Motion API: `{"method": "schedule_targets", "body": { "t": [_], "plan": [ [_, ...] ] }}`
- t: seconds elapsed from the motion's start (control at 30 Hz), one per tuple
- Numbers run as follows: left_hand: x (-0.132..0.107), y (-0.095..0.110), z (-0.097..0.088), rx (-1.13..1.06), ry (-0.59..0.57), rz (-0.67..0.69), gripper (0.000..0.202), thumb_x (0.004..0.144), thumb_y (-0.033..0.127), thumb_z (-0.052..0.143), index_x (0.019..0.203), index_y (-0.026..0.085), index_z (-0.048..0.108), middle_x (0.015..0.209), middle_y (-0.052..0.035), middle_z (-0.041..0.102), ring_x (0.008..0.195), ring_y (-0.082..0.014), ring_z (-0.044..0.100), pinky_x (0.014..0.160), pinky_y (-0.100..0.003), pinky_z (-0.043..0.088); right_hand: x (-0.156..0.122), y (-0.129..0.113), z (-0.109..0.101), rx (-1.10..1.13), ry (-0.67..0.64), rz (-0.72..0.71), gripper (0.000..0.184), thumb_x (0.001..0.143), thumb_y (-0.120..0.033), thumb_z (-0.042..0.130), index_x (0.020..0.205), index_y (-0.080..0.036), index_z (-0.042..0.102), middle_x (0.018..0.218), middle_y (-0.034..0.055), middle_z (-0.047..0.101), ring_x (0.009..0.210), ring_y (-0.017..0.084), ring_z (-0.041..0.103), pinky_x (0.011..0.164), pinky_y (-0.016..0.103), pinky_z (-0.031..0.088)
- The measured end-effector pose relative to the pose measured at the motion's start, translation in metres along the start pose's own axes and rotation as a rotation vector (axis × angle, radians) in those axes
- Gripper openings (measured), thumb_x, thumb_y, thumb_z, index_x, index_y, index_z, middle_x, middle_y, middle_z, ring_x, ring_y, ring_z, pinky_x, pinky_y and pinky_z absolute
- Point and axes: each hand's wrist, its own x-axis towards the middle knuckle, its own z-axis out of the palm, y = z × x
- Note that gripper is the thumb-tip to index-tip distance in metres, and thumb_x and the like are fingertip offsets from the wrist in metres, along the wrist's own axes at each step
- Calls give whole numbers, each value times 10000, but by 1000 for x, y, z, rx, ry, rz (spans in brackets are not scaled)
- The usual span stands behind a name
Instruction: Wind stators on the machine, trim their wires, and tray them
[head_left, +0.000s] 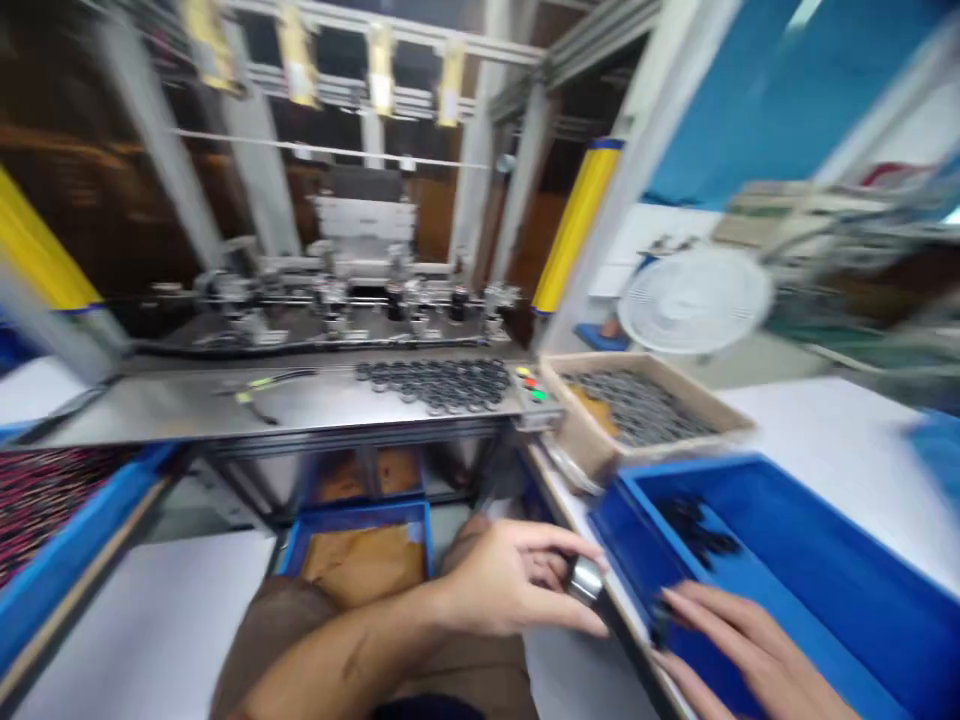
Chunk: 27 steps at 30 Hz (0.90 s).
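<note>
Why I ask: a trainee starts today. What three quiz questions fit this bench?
1. True or false: the right hand reaches into the blue bin.
2. What does the left hand hold? A) a shiny metal piece B) a screwdriver C) a cup
3. Fill in: the box in front of the white fan is made of ____.
Key: 1 true; 2 A; 3 cardboard.

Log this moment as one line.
left hand: holds small shiny metal cylinder | right hand: open, inside blue plastic bin beside small black parts | view: motion-blurred
</note>
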Motion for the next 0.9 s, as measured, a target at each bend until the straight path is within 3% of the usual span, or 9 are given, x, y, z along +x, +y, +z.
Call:
{"method": "schedule_targets", "body": {
  "t": [0.07,0.13,0.27,0.47,0.7,0.9],
  "plan": [
    [-3,4,9,-11,-66,-23,589,537,211,894,1095,140,717,979,-110,755,824,-176,704,801,-305,564,7,-17,-16,69,-32,15,359,859,-175,640,1213,-189,579,1064,109,657,971,204,663,832,294,573],
    [2,4,14,-32,-94,-36,520,586,136,863,1084,175,716,1031,-84,761,879,-161,716,840,-266,562,16,-25,-20,198,13,19,400,842,-131,634,1232,-168,552,1039,121,654,964,209,652,811,318,577],
    [18,-6,22,30,-35,-20,513,515,42,864,993,190,748,930,-58,790,797,-196,753,728,-247,615,19,-16,-9,294,105,23,416,842,-169,656,1238,-132,534,1025,136,645,968,207,630,809,341,570],
    [27,-11,36,44,-42,31,488,497,-14,841,918,224,767,863,-22,797,766,-188,760,688,-187,604,13,-13,-4,318,134,38,382,843,-178,676,1197,-115,548,1012,143,640,967,207,625,812,359,554],
    [28,-8,34,65,-40,53,470,529,-18,831,930,218,763,849,-26,797,752,-174,759,690,-166,591,16,-9,-3,329,112,27,364,845,-140,654,1191,-102,550,1014,143,642,961,201,620,811,370,556],
    [24,-12,25,54,-81,-9,473,539,23,852,954,228,756,890,-45,797,811,-207,760,712,-197,599,18,-7,-1,339,117,-22,366,848,-246,695,1143,-65,573,965,152,654,920,200,626,812,368,559]
  ]
}}
